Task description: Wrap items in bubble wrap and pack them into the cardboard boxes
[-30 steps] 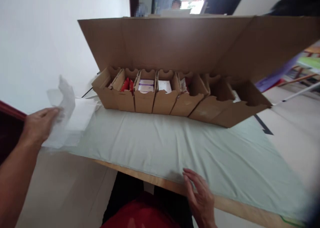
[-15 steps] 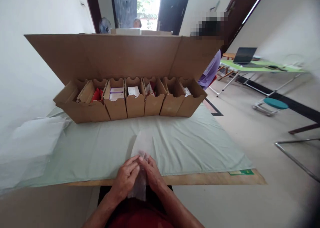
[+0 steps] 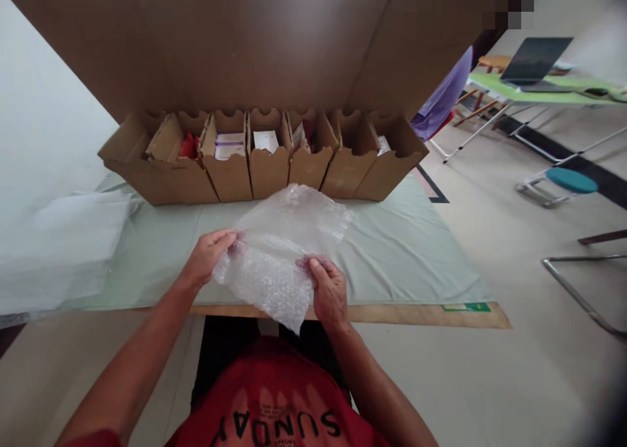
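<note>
A sheet of bubble wrap is spread out between my two hands, above the front part of the cloth-covered table. My left hand pinches its left edge, fingers closed. On the opposite side, my right hand grips the wrap with the thumb on top; some of its fingers show through the clear plastic. The wrap's near corner hangs over the table's front edge. Its far end reaches close to the cardboard bins.
Small packs sit in several bins, such as a red packet and white boxes. A tall cardboard panel rises behind. White sheets are stacked at left. At right are a laptop, a teal stool and a purple-clothed person.
My hands have moved apart, and the bubble wrap, narrow and bunched before, is now opened out wide. The view has tilted downward, showing more of the red shirt.
</note>
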